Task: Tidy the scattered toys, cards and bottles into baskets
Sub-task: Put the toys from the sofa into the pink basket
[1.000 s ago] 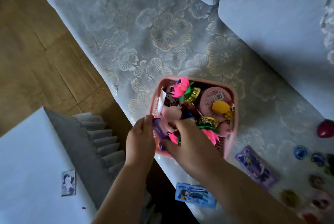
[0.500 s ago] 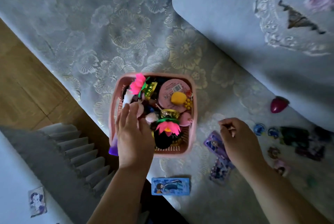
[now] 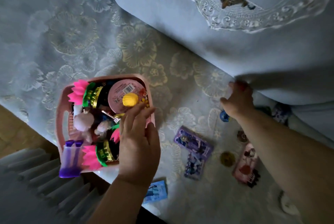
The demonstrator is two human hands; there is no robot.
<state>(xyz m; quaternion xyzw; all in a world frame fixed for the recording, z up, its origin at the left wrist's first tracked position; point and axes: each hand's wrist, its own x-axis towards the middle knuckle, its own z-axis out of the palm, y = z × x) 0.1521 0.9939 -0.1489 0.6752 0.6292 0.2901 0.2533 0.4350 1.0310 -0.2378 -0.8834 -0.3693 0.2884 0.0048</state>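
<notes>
Both hands have moved. My left hand (image 3: 139, 144) has slid to the near right corner of the pink basket (image 3: 60, 115), fingers straight over its rim. My right hand (image 3: 236, 101) has left the purple cards (image 3: 193, 143) for the red toy (image 3: 241, 84) far right, but blur hides whether it grips yet. The cards are probably next.

My left hand (image 3: 139, 144), low in the middle of the frame, has a broad back and short, thick fingers (image 3: 137, 115). My left forearm (image 3: 122, 200) runs bare from the wrist to the bottom edge. My right hand (image 3: 236, 102), right of centre, is smeared by blur, so I can't make out its detail. My right forearm (image 3: 289, 166) is bare too, widening toward the lower right corner.
</notes>
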